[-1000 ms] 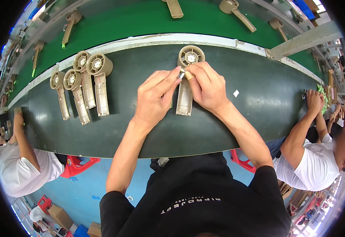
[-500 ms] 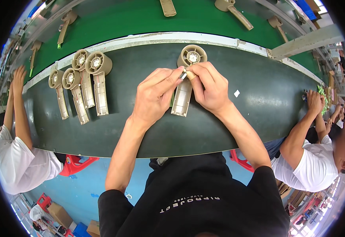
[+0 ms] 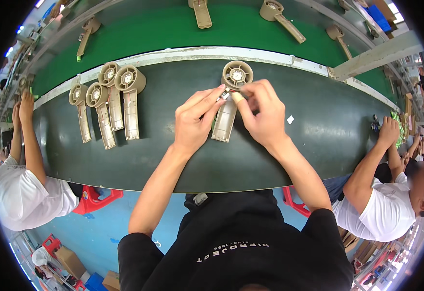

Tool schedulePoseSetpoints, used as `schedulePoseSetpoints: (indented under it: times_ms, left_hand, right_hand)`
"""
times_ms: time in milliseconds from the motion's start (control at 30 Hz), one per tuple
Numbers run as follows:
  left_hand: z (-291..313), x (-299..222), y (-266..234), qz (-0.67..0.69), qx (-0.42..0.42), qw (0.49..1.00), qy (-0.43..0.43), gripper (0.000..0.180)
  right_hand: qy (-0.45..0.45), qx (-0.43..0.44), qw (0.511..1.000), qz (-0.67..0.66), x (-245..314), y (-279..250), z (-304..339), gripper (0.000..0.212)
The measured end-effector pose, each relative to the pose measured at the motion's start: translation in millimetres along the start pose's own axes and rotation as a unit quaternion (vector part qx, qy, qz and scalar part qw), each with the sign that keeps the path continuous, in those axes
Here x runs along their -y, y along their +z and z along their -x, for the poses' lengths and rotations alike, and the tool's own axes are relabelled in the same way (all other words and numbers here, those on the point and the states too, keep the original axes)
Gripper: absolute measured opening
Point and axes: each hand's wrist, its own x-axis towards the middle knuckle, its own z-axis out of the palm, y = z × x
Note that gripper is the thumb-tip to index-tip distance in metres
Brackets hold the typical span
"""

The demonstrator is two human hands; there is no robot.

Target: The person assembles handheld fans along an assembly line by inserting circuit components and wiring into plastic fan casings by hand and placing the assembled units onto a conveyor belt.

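Observation:
A beige handheld fan housing (image 3: pixel 237 74) lies in front of me, with its round head away from me and its trough-like handle (image 3: pixel 224 127) toward me. Over the top of that handle, my left hand (image 3: pixel 192 121) pinches a small circuit board (image 3: pixel 223 95) between thumb and fingertips. Close by on the right is my right hand (image 3: pixel 266 116), its fingers bent and slightly blurred. A gap shows between its thumb and forefinger, and a pale yellow finger cot (image 3: pixel 237 97) covers one tip. Red wire shows near the base of the fan head, partly covered by my fingers.
Several similar fan housings (image 3: pixel 130 80) lie grouped at the left of the dark tabletop (image 3: pixel 173 169). A white scrap (image 3: pixel 290 119) lies at the right. Beyond the pale rail (image 3: pixel 192 54), a green belt (image 3: pixel 149 36) carries more housings. Co-workers in white shirts sit on both sides.
My right fingertips have parted from the circuit board, and its thumb and forefinger have spread. My left hand still pinches the board. The view has shifted slightly.

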Motion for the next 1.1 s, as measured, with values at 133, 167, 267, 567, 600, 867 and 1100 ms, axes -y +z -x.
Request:
schedulePoseSetpoints:
  times_ms: [133,167,267,567,600,867,1100]
  left_hand:
    - [0,-1,0,-0.006,0.001,1.000,-0.003,0.036]
    - [0,-1,1,-0.006,0.004,1.000,-0.005,0.036]
    - [-6,-2,2,-0.007,-0.003,1.000,-0.013,0.033]
    - [-126,39,23,0.133,-0.017,0.966,-0.222,0.029]
    - [-145,45,23,0.100,-0.020,0.969,-0.226,0.028]
    - [-215,110,4,-0.334,-0.189,0.909,-0.161,0.038]
    - [-221,131,-32,-0.302,-0.001,0.896,-0.325,0.038]
  right_hand:
    - [0.268,0.103,0.956,-0.064,7,-13,13,0.030]
    - [0.309,0.116,0.937,-0.116,6,-11,16,0.030]
    - [0.370,0.126,0.897,-0.205,6,-9,13,0.030]
    - [0.265,0.004,0.958,-0.112,-68,29,-79,0.026]
    - [0.253,-0.004,0.964,-0.078,-76,33,-100,0.025]
    - [0.169,-0.042,0.980,0.095,-125,46,-163,0.032]
    - [0.309,0.100,0.931,0.164,-208,-28,-155,0.030]
